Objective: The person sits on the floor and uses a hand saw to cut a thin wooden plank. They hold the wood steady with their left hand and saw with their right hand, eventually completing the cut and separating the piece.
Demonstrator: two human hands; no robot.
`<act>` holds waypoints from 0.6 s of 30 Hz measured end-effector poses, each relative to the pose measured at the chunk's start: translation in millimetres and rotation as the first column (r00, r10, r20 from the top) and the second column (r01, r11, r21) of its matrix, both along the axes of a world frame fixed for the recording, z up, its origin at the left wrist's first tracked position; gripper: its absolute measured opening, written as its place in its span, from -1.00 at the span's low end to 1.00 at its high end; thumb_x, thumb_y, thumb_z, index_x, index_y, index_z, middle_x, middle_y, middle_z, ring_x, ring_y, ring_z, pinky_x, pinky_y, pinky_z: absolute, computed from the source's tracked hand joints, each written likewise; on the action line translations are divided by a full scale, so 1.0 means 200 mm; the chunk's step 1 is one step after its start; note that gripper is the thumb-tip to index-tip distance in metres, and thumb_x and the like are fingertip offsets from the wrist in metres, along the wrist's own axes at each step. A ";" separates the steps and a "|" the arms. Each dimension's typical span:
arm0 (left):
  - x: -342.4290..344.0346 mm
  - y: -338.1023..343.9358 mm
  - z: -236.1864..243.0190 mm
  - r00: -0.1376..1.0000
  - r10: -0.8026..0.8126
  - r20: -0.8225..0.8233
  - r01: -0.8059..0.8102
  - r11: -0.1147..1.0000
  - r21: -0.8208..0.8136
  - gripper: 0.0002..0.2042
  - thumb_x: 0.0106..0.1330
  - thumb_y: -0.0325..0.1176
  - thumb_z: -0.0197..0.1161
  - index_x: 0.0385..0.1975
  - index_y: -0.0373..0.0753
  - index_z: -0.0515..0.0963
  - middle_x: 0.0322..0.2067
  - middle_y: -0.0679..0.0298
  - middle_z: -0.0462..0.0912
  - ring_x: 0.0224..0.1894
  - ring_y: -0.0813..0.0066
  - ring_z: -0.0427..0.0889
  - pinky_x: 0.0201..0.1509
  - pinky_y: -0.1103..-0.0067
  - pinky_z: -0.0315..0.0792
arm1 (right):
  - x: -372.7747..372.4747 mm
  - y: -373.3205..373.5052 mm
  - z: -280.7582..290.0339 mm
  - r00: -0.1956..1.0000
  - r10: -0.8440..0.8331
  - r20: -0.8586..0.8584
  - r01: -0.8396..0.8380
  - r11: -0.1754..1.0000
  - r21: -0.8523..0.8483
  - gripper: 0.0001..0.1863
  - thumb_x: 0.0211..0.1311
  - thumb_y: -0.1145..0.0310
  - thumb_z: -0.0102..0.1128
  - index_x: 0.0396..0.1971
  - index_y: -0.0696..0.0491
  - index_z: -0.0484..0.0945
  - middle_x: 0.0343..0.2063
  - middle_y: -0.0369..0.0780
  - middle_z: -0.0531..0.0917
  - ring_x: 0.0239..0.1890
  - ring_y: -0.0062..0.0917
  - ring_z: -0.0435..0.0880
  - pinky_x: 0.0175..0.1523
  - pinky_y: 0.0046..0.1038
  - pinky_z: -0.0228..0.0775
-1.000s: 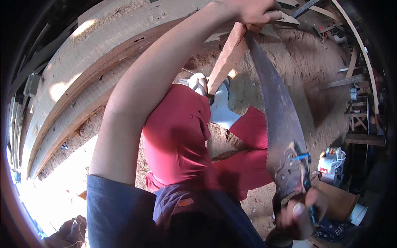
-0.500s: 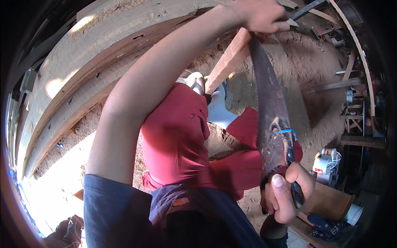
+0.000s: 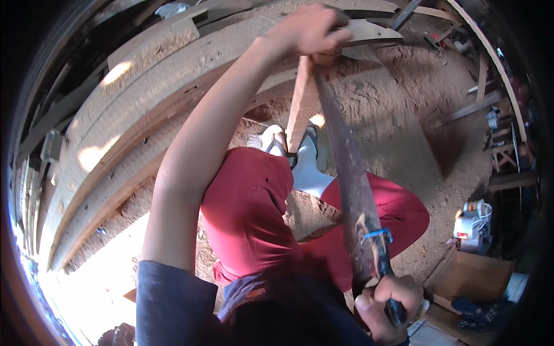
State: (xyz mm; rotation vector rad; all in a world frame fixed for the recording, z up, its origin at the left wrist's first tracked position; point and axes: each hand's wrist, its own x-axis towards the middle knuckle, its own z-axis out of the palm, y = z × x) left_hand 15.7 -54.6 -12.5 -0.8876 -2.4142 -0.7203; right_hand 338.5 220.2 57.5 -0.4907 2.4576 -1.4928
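My right hand [image 3: 389,308] wraps round the dark handle of a handsaw [image 3: 351,167], its fingers and thumb closed. A blue tie goes round the saw near the handle. The long worn blade points away from me, its far end beside the top of a wooden post [image 3: 302,101]. That squared piece of light timber slants up between my sandalled feet. With its arm stretched forward, my left hand [image 3: 314,32] is closed at the timber's upper end, some of its fingers hidden. Where exactly the teeth meet the wood cannot be made out.
Big curved beams [image 3: 156,81] sweep along the left and far side. A pale board [image 3: 375,32] lies just beyond my left hand. Sawdust covers the ground [image 3: 398,109]. White buckets [image 3: 473,225] and a wooden box [image 3: 470,277] stand at the right.
My right hand has drawn the saw back toward me. The view has shifted, so the timber and my left hand appear further left. Both hands keep their hold.
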 end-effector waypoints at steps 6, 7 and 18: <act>0.10 0.08 0.05 1.000 -0.017 -0.011 0.016 0.998 -0.067 -0.65 0.31 -0.15 0.05 -0.43 -0.37 0.54 -0.33 -0.11 0.59 -0.25 -0.12 0.61 -0.08 0.16 0.50 | -0.15 -0.07 -0.09 0.997 0.073 0.032 -0.068 0.988 -0.138 -0.67 0.24 0.54 0.32 -0.65 0.07 0.38 -0.78 -0.35 0.36 -0.75 -0.69 0.35 -0.58 -0.52 0.12; 0.13 0.06 0.07 0.997 0.015 0.075 -0.009 0.997 -0.077 -0.66 0.29 -0.16 0.05 -0.43 -0.37 0.54 -0.32 -0.11 0.58 -0.23 -0.12 0.60 -0.08 0.17 0.50 | -0.12 -0.05 -0.09 0.996 0.084 0.033 -0.077 0.983 -0.168 -0.66 0.23 0.54 0.34 -0.67 0.07 0.38 -0.78 -0.34 0.37 -0.75 -0.68 0.36 -0.57 -0.51 0.13; 0.08 0.16 0.09 0.999 -0.024 0.029 0.027 0.997 -0.073 -0.74 0.23 -0.26 0.07 -0.45 -0.38 0.51 -0.40 -0.08 0.52 -0.24 -0.07 0.59 -0.14 0.17 0.45 | -0.09 0.01 -0.04 0.986 0.069 0.149 -0.029 0.967 -0.255 -0.59 0.25 0.57 0.31 -0.71 0.06 0.31 -0.79 -0.39 0.35 -0.72 -0.79 0.31 -0.55 -0.56 0.08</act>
